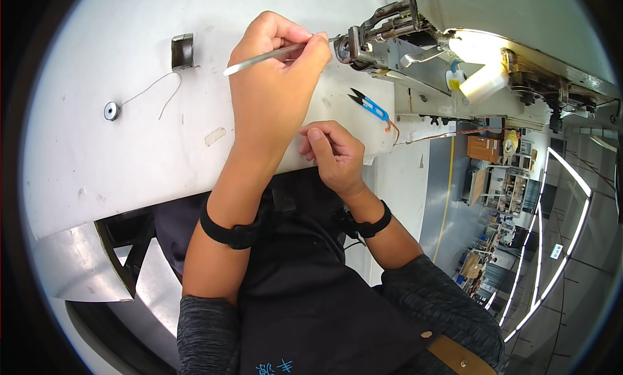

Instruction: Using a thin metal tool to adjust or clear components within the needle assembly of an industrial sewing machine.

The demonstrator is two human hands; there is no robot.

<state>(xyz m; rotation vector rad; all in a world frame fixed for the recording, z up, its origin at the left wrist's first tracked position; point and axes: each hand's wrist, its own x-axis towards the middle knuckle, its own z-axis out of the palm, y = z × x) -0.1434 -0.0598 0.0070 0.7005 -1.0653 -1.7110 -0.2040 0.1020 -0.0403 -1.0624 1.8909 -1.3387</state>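
Observation:
My left hand [269, 83] is closed round a slim silver tool [250, 64] that looks like tweezers. Its far end reaches the metal parts at the end of a sewing machine arm [350, 47]. Lower and to the right, my right hand [337, 157] is loosely curled at the table's front edge, and I see nothing in its fingers. Blue thread snips [373, 107] with dark blades lie beyond it, tied to an orange cord. To the left, a round metal bobbin [112, 111] lies with a thread running toward a small dark metal piece [183, 52].
The white table [78, 154] spreads under both hands. The sewing machine body [519, 24] with a lit lamp [485, 83] looms at the upper right, and the cord [448, 135] stretches off to the right. Beyond lies a workshop floor [438, 180] with other workbenches.

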